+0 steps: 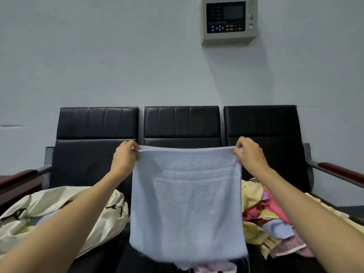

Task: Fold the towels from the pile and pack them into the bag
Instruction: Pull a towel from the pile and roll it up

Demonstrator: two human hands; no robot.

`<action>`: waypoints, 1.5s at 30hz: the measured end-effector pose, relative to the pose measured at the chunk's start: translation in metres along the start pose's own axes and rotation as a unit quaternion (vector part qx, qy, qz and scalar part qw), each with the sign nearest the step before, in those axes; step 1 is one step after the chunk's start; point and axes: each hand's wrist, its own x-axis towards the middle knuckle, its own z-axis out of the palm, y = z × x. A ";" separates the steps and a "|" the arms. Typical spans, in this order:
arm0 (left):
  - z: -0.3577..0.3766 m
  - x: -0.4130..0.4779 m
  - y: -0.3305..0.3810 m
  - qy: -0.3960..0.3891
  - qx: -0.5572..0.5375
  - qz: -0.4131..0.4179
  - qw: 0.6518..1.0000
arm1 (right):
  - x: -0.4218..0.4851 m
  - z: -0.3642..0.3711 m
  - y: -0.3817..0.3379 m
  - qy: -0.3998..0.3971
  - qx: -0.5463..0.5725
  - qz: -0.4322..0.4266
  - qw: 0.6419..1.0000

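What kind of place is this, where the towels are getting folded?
Probably a waiting area in a public or institutional building, not a home: a row of linked black seats with wooden armrests stands against a bare wall, which carries a control panel with buttons and a screen.

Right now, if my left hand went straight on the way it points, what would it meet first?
Probably the black bench backrest behind it: the left hand, pinching the blue towel, points up toward it. Depth is unclear.
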 end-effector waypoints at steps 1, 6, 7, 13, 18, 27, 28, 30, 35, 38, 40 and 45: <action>-0.001 0.002 0.002 0.031 -0.027 0.001 0.999 | 0.004 0.000 -0.003 0.031 0.021 -0.002 0.999; -0.004 -0.011 0.000 0.103 -0.055 0.017 0.993 | 0.000 -0.002 -0.011 0.084 0.015 -0.037 0.996; -0.002 -0.020 -0.009 0.095 -0.040 0.011 0.995 | -0.008 0.001 -0.009 0.073 -0.015 -0.044 0.996; 0.008 -0.086 -0.049 0.012 -0.092 -0.043 0.995 | -0.065 0.020 0.014 -0.021 -0.005 -0.058 0.998; -0.006 -0.124 -0.070 -0.130 -0.223 -0.111 0.960 | -0.104 0.007 0.031 -0.193 0.102 -0.045 0.975; 0.072 -0.154 -0.128 -0.255 -0.161 -0.269 0.915 | -0.148 0.089 0.089 -0.318 0.146 0.129 0.928; 0.082 -0.155 -0.130 -0.243 -0.159 -0.274 0.917 | -0.149 0.100 0.094 -0.305 0.152 0.149 0.929; 0.098 -0.154 -0.134 -0.214 -0.167 -0.288 0.918 | -0.146 0.118 0.100 -0.277 0.154 0.171 0.933; 0.125 -0.130 -0.152 -0.075 -0.187 -0.332 0.922 | -0.119 0.146 0.098 -0.206 0.209 0.169 0.941; 0.136 -0.113 -0.157 -0.005 -0.190 -0.328 0.925 | -0.101 0.162 0.089 -0.163 0.240 0.158 0.944; 0.145 -0.107 -0.161 -0.006 -0.184 -0.347 0.920 | -0.092 0.173 0.083 -0.158 0.266 0.161 0.937; 0.176 -0.113 -0.169 -0.116 -0.120 -0.391 0.905 | -0.095 0.201 0.079 -0.265 0.151 0.085 0.949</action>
